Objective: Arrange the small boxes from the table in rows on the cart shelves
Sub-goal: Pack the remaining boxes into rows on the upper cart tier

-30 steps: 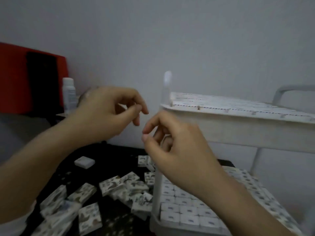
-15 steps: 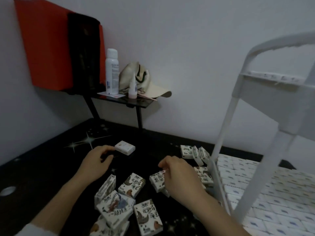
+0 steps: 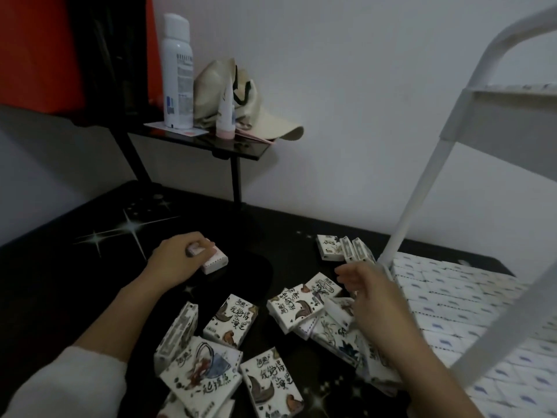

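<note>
Several small printed boxes (image 3: pixel 232 321) lie scattered on the black table (image 3: pixel 60 267). My left hand (image 3: pixel 177 262) grips a lone pale box with pink print (image 3: pixel 215 262) at the far side of the pile. My right hand (image 3: pixel 370 297) hangs over the right part of the pile with its fingers curled down onto a tilted box (image 3: pixel 336 310); its grip is hidden. The white cart (image 3: pixel 422 182) stands at the right. Its lower shelf carries tight rows of boxes (image 3: pixel 452 300), and the upper shelf (image 3: pixel 512 95) shows box edges.
Three boxes (image 3: pixel 340 248) stand on edge by the cart's post. At the back, a small black stand (image 3: pixel 241 147) bears a white spray can (image 3: pixel 177 70), a tube (image 3: pixel 226 113) and a beige cap (image 3: pixel 250 98). A red panel (image 3: pixel 39 49) hangs top left.
Both hands came down from chest height to the table as the view tilted down. My left hand reached the lone box and took hold of it. My right hand moved onto the pile.
</note>
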{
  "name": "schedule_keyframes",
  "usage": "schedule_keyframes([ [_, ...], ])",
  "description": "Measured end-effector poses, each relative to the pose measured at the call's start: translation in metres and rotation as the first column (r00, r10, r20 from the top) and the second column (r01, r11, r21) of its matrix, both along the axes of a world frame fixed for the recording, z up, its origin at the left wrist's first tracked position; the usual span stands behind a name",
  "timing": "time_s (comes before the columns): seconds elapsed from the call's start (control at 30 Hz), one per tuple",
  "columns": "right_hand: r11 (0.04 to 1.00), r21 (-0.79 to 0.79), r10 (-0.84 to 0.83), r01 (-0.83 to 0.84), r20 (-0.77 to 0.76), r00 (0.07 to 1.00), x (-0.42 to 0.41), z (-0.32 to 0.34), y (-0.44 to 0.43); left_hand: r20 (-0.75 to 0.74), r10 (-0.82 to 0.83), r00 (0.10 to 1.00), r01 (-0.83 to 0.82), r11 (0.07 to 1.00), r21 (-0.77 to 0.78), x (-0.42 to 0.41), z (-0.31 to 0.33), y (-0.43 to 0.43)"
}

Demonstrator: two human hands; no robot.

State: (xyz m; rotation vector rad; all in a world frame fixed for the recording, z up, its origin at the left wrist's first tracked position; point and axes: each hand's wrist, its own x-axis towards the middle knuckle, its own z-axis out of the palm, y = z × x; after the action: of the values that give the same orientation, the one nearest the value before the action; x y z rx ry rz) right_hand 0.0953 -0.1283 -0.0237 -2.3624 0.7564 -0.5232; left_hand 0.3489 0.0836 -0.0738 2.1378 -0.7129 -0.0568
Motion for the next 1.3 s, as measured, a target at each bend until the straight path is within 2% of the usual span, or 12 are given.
schedule_keyframes([
  [0.17, 0.986, -0.164, -0.044, 0.038, -0.029, 0.999, -0.008, 0.001, 0.002, -0.059, -0.131, 0.99, 0.129, 0.991, -0.038, -0.007, 0.003, 0.001],
  [0.3, 0.972, -0.228, 0.055, -0.059, -0.022, 0.998, -0.015, -0.004, 0.013, -0.087, -0.182, 0.98, 0.18, 0.983, -0.022, -0.019, 0.007, 0.002],
  [0.47, 0.936, -0.313, 0.151, -0.159, -0.05, 0.987, -0.022, -0.008, 0.03, 0.019, -0.117, 0.993, 0.118, 0.992, -0.048, -0.039, 0.005, 0.009],
  [0.57, 0.925, -0.349, 0.187, -0.15, 0.076, 0.979, -0.025, 0.0, 0.042, 0.036, -0.091, 0.995, 0.093, 0.993, -0.079, -0.048, 0.002, 0.015],
  [0.63, 0.903, -0.36, 0.285, -0.233, 0.097, 0.954, -0.023, 0.006, 0.059, 0.031, -0.067, 0.997, 0.07, 0.993, -0.096, -0.052, 0.001, 0.018],
  [0.7, 0.849, -0.35, 0.413, -0.397, -0.031, 0.91, -0.013, 0.004, 0.083, 0.022, -0.038, 0.999, 0.041, 0.992, -0.12, -0.057, 0.0, 0.02],
  [0.77, 0.798, -0.338, 0.461, -0.499, -0.191, 0.867, -0.001, -0.002, 0.104, 0.027, 0.004, 1.0, 0.0, 0.99, -0.141, -0.061, -0.002, 0.019],
  [0.83, 0.79, -0.319, 0.442, -0.524, -0.298, 0.846, 0.011, -0.006, 0.114, 0.037, 0.056, 0.998, -0.049, 0.985, -0.164, -0.064, -0.001, 0.018],
  [0.9, 0.805, -0.293, 0.417, -0.516, -0.339, 0.843, 0.021, -0.008, 0.115, 0.023, 0.128, 0.991, -0.12, 0.97, -0.213, -0.063, 0.002, 0.021],
  [1.0, 0.837, -0.215, 0.421, -0.503, -0.333, 0.843, 0.029, -0.011, 0.115, -0.047, 0.28, 0.959, -0.281, 0.912, -0.299, -0.06, 0.006, 0.032],
  [1.13, 0.88, -0.142, 0.412, -0.453, -0.246, 0.877, 0.036, -0.014, 0.116, -0.178, 0.407, 0.896, -0.443, 0.792, -0.419, -0.063, 0.002, 0.046],
  [1.3, 0.903, -0.218, 0.345, -0.37, -0.144, 0.927, 0.041, -0.012, 0.104, -0.225, 0.46, 0.859, -0.508, 0.71, -0.488, -0.075, -0.002, 0.06],
])
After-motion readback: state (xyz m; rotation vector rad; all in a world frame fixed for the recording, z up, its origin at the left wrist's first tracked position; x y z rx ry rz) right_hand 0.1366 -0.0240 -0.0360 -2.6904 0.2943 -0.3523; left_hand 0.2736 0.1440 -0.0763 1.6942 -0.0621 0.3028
